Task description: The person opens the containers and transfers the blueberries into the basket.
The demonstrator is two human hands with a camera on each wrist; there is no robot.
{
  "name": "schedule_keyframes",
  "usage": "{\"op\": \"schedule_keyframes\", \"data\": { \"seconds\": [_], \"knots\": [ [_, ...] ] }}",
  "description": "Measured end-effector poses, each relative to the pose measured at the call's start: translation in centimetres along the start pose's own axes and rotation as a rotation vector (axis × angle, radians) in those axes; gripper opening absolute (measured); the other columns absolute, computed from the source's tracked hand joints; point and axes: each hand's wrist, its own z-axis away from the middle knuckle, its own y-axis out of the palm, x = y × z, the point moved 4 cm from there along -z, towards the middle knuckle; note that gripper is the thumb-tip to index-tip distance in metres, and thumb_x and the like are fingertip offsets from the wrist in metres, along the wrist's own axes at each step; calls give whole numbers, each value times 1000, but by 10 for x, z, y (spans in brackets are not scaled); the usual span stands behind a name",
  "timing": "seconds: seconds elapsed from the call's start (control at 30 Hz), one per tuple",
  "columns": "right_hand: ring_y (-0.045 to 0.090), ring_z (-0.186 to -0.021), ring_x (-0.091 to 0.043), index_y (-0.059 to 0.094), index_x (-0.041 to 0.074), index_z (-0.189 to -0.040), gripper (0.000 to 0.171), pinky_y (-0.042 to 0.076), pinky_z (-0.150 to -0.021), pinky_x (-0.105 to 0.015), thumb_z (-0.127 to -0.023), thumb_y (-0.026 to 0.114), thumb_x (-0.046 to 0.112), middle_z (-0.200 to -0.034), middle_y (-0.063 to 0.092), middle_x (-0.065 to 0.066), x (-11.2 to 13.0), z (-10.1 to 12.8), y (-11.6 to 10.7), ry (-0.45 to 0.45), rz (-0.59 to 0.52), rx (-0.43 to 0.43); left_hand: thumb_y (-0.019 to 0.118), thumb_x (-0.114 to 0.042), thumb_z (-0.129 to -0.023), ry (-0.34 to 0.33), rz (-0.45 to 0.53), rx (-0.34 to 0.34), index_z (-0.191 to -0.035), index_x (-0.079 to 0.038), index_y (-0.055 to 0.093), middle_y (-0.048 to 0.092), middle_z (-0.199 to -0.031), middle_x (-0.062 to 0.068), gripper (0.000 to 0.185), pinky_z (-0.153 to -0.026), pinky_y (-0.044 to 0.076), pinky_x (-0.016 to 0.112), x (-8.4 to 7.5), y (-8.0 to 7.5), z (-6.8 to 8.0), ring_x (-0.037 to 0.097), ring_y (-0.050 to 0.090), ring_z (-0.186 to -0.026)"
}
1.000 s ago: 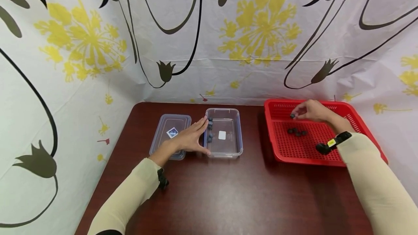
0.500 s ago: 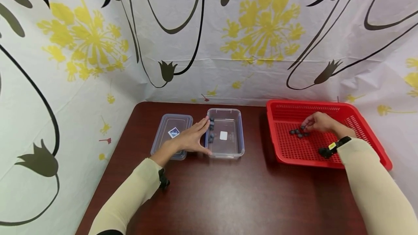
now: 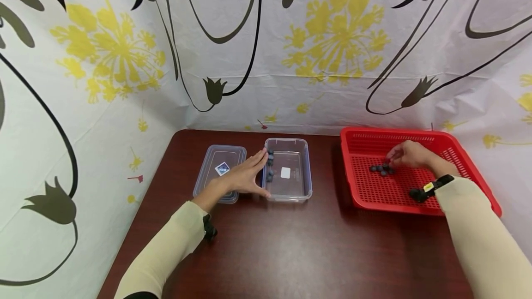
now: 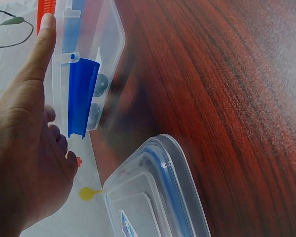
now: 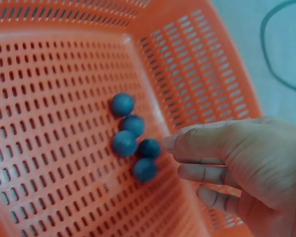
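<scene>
Right hand (image 3: 409, 155) is inside the red basket (image 3: 469, 170) at the tabletop's far right corner, fingertips (image 5: 170, 142) just beside five blue balls (image 5: 133, 138); grip released, holding nothing. Left hand (image 3: 243, 176) rests flat against the clear container (image 3: 299, 193) near the far edge, grip released; its lid (image 3: 220, 170) lies alongside.
</scene>
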Motion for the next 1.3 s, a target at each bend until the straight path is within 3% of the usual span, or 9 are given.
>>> {"op": "schedule_keyframes", "data": {
  "seconds": [0.2, 0.37, 0.5, 0.8, 1.03, 1.3],
  "knots": [
    [77, -82, -17, 80, -2, -104, 17, 59, -73, -27, -88, 81, -2, -92, 81, -8, 41, -1, -23, -137, 105, -116, 77, -73, -82, -8, 1, 16, -170, -16, -6, -14, -178, 4, 134, -131, 15, 52, -2, -2, 1, 26, -3, -164],
    [74, -78, -15, 82, 6, -102, 17, 58, -70, -31, -85, 87, 4, -93, 81, -6, 95, -8, -36, -274, 190, -227, 78, -73, -82, -1, -1, 16, -169, -17, -8, -15, -178, 4, 134, -131, 14, 52, -2, -3, 1, 25, -4, -164],
    [71, -78, -16, 82, 6, -104, 19, 56, -69, -35, -86, 89, 11, -92, 80, -4, 139, -20, -34, -343, 197, -245, 78, -73, -83, 1, -4, 15, -170, -16, -7, -15, -178, 4, 134, -131, 13, 51, -1, -3, 1, 25, -5, -164],
    [73, -80, -17, 82, 7, -106, 22, 57, -72, -36, -86, 88, 11, -91, 79, -2, 210, -56, -7, -458, 129, -173, 78, -71, -83, 19, -11, 5, -171, -8, 0, -12, -178, 7, 133, -131, 13, 52, -1, -1, 0, 26, -4, -164],
    [71, -80, -13, 82, 6, -105, 21, 57, -73, -32, -85, 87, 8, -92, 79, -6, 242, -85, 26, -501, 49, -107, 78, -71, -83, 23, -8, 3, -170, -8, 0, -12, -178, 7, 134, -131, 13, 51, 1, 0, -2, 26, -3, -164],
    [73, -88, -18, 82, 3, -106, 21, 60, -81, -38, -86, 86, 9, -101, 79, -7, 264, -115, 70, -519, 29, -28, 78, -74, -82, 14, 5, 1, -171, -9, 0, -13, -179, 6, 135, -131, 15, 51, 1, -1, -1, 25, -3, -164]
  ]
}}
